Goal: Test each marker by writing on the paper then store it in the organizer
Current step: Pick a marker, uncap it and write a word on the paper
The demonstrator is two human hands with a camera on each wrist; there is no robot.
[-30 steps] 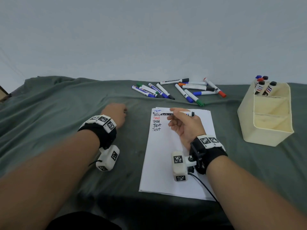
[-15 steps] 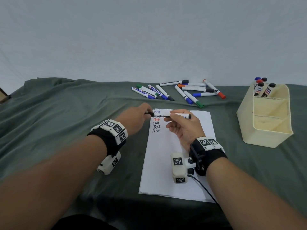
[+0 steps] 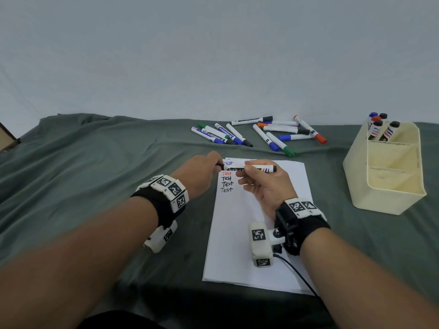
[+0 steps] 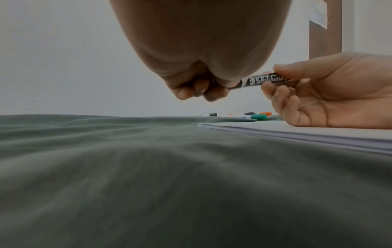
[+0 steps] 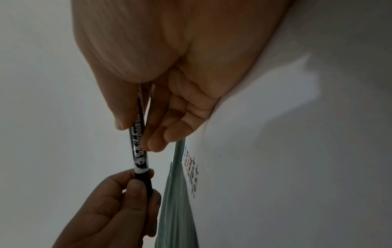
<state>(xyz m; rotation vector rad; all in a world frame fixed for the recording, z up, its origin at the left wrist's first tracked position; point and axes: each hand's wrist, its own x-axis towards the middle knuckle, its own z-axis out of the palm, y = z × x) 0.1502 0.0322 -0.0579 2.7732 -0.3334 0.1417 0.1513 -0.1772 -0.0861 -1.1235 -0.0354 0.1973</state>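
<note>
From the head we look forward and down over both forearms at the green cloth-covered desk (image 3: 95, 162), wall at twelve o'clock. Our left wrist camera sits low, just above the cloth, facing along the hand. Our right wrist camera is rolled sideways, very near its fingers. All three share the black-capped white whiteboard marker (image 3: 247, 169) (image 4: 265, 81) (image 5: 140, 151) and white paper stack (image 3: 237, 233) (image 4: 297, 132) (image 5: 297, 151).
</note>
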